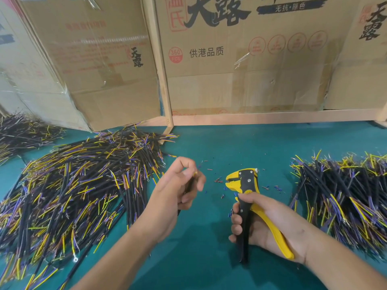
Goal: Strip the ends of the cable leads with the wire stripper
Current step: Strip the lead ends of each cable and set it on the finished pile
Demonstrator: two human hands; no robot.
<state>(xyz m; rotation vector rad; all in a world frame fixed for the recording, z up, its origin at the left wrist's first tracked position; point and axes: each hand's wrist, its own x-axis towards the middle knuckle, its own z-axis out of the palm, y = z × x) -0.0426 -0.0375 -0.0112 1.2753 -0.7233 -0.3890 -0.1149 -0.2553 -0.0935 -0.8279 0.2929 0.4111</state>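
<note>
Nearest, lower right of the frame, the right hand [266, 225] is wrapped around both handles of the wire stripper [247, 197], black and yellow; the tool head points up-left w/ the jaws a little apart and nothing between them. Left of it, frame centre, the left hand [180, 189] pinches one cable [191, 182] between thumb and fingers. Only a short yellow lead tip shows above the fingers, the black body is mostly hidden in the palm.

Risks, as I judge them: the lead tip is short and close to the fingertips, so if it enters the jaws too deep the stripper may bite the skin or cut the copper strands. If the lead is not straight in the jaw slot, the insulation can tear unevenly. A loose pinch lets the cable slide out when the handles squeeze.

Room: a strip of green table [209, 258] lies between the hands and runs upward; small insulation bits [218, 180] are scattered near the tool head. The big cable pile [73, 195] at left is just beside the left forearm, and the right pile [345, 195] is near the right wrist, so an elbow swing can drag leads. Far, upper frame, cardboard boxes [240, 59] close the table edge.
</note>
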